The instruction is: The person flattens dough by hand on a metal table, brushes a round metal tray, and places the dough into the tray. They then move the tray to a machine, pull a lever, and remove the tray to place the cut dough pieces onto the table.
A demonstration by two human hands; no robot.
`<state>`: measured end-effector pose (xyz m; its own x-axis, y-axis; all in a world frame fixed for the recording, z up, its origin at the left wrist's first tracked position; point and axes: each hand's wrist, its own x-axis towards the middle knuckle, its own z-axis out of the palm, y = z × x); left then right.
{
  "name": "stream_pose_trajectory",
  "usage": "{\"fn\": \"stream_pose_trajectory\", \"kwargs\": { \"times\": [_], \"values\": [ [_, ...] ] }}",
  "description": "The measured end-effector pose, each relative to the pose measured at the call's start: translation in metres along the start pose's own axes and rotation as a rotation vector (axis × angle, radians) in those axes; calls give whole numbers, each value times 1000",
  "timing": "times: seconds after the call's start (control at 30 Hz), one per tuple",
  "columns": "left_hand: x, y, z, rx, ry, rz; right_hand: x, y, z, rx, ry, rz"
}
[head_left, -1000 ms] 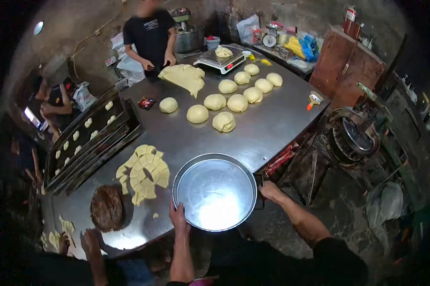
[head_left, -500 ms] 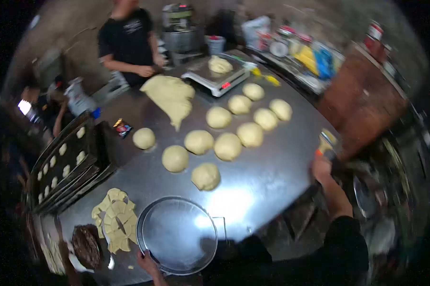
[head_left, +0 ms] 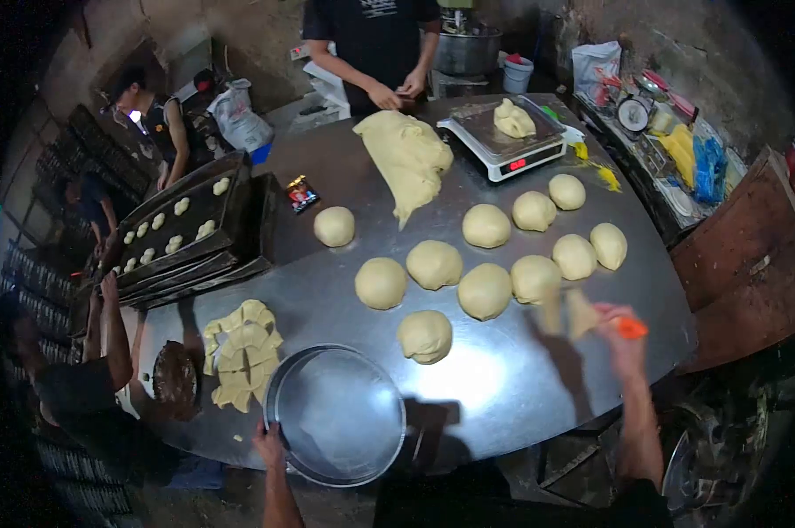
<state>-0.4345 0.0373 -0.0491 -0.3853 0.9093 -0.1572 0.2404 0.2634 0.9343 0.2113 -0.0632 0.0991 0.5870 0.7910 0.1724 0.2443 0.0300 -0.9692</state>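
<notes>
My left hand (head_left: 272, 447) has its fingers hooked over the near-left rim of a wide round metal-rimmed pan (head_left: 338, 480), which lies at the table's front edge. In my right hand (head_left: 625, 345) is a flat brush (head_left: 582, 315) with an orange handle, blurred by motion over the right side of the table. Just beyond the brush sit several smooth dough balls, the closest being a dough ball (head_left: 537, 278). Another dough ball (head_left: 425, 336) rests behind the pan. Left of the pan lies a flat heap of cut dough pieces (head_left: 248, 356).
A digital scale (head_left: 503, 169) bearing a dough lump stands at the back, beside a large dough sheet (head_left: 406, 158). Stacked black baking trays (head_left: 226, 229) hold small dough pieces at left. A person (head_left: 371, 44) stands across the table; another person (head_left: 89, 387) is at left.
My right hand has swung the brush from the table's right edge inward, toward the dough balls. My left hand stays on the pan's rim. The head view has shifted.
</notes>
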Motion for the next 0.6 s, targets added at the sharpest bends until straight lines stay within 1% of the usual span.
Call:
{"fn": "stream_pose_trajectory", "kwargs": {
  "times": [0.03, 0.07, 0.1, 0.13, 0.17, 0.2, 0.23, 0.27, 0.3, 0.33, 0.37, 0.4, 0.43, 0.47, 0.53, 0.57, 0.6],
  "values": [
    [7, -18, 6, -9, -22, 46, -16, -17, 36, 164, -180, 234],
    [9, -36, 17, -12, -52, 80, -31, -15, 67, 330, -459, 320],
    [-1, -29, 19, 47, -57, 203, -49, -70, 135, -367, -847, 421],
    [10, -42, 8, 154, 24, 220, -104, -35, 183, 228, -997, 170],
    [-4, 3, 3, 151, -25, 125, -151, -17, 231, 179, -1224, -61],
    [17, -46, -3, 255, 15, 209, -170, -23, 265, -34, -1637, -60],
    [24, -67, 4, 205, 10, 192, -211, 35, 287, 124, -1661, 47],
    [17, -60, 13, 166, 5, 175, -187, -9, 296, -133, -1635, 40],
    [6, -44, 19, 142, 14, 164, -173, -25, 318, -49, -1471, 578],
    [1, -38, 14, 152, -40, 138, -175, 37, 367, -459, -1429, -322],
    [-2, -30, 13, 212, -29, 234, -145, -31, 362, -457, -1229, -262],
    [3, -35, 14, 232, -50, 280, -133, -15, 381, -357, -945, -638],
    [1, -39, 19, 271, -7, 303, -149, 3, 390, -358, -889, -663],
    [14, -43, 32, 248, -11, 299, -158, 3, 396, -364, -803, -685],
    [10, -58, 24, 327, 28, 348, -229, -13, 375, -366, -1074, -604],
    [0, -62, 20, 372, 34, 354, -235, -19, 353, -153, -1381, -633],
    [-5, -64, 22, 417, 40, 361, -246, 11, 341, -347, -1170, -202]
  ]
}}
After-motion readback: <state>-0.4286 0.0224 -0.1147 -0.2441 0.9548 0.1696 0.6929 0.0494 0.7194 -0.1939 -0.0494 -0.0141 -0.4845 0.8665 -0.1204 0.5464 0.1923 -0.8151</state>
